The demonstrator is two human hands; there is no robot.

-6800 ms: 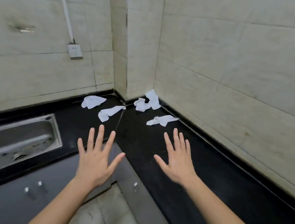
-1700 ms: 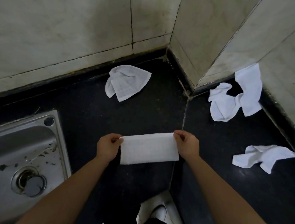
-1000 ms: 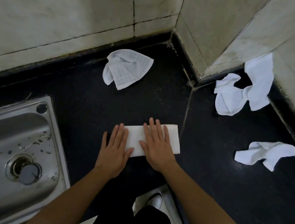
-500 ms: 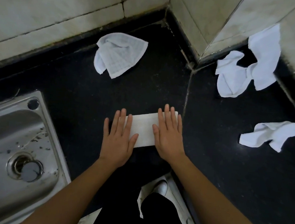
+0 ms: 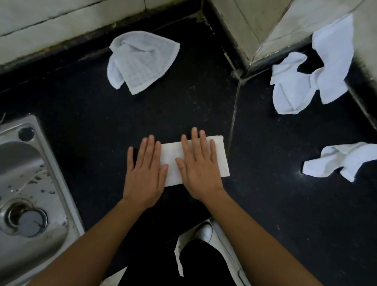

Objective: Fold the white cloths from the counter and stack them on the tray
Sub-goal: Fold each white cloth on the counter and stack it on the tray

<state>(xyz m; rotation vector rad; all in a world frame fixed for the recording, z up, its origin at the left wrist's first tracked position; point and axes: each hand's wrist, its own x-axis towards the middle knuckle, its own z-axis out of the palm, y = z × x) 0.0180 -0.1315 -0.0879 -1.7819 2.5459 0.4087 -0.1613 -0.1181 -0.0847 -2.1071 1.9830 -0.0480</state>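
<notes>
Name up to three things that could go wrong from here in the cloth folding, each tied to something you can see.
1. The left hand and right hand only press flat on the folded cloth; lifting them may let the fold spring open.
2. The sink close by holds dark specks; a cloth straying there could get soiled.
3. No tray is in view, so the fold may loosen while carried.

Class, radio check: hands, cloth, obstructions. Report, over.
Left hand, right hand open, flat on folded cloth. Crumpled cloths lie beyond, apart. Tray not in view. Nothing in the way.
</notes>
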